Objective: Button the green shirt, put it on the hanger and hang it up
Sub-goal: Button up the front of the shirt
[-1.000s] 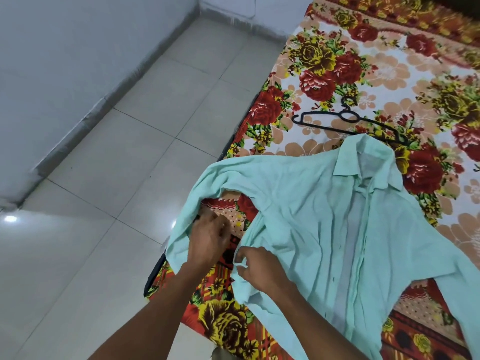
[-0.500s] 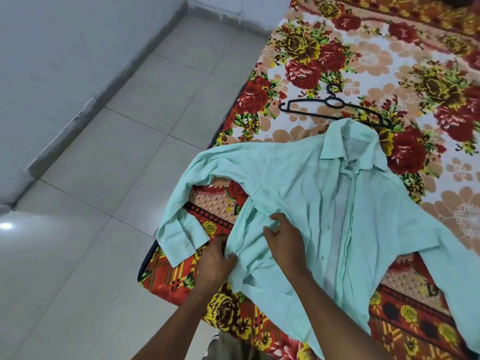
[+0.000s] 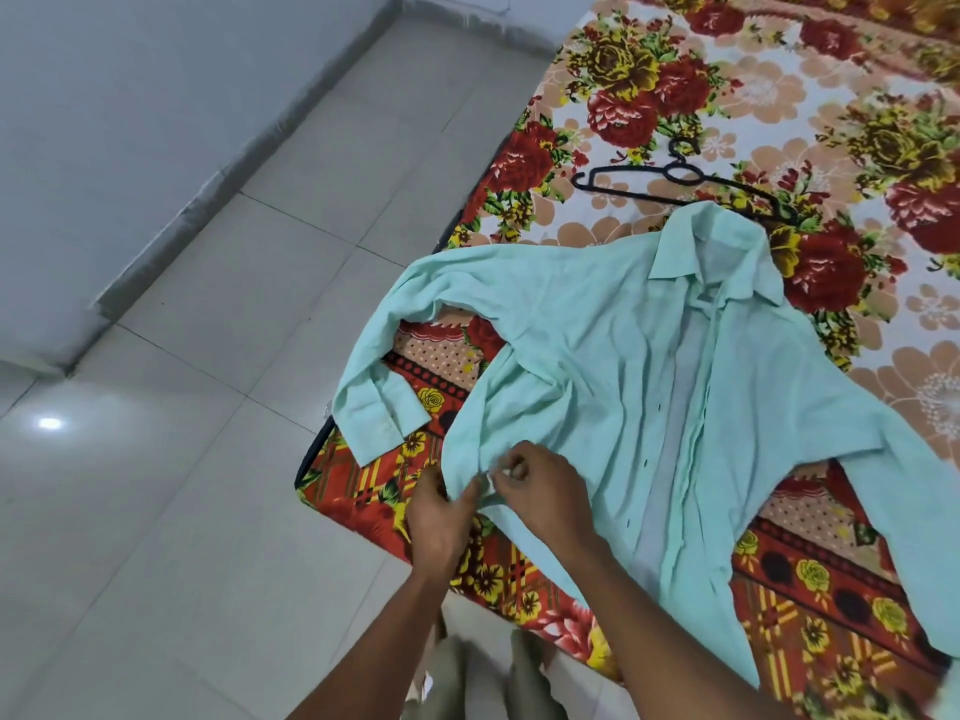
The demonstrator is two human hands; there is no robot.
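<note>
Both hands, left hand (image 3: 435, 517) and right hand (image 3: 545, 493), on the green shirt's (image 3: 597, 366) hem.

- No readable text, labels, brands or numbers anywhere.
- Shirt (image 3: 597, 356): no legible tag.
- Bedsheet (image 3: 779, 96): floral print only, no lettering.

Pale green shirt (image 3: 597, 356) lying unbuttoned and face up, black hanger (image 3: 680, 187) lying flat beyond its collar.

The long-sleeved shirt is spreading wrinkled, its front panels parting along a narrow gap down the middle, collar pointing away and sleeves reaching out to both sides, one cuff folding back near the left edge. The thin hanger is resting just above the collar, its right end slipping under the fabric.
</note>
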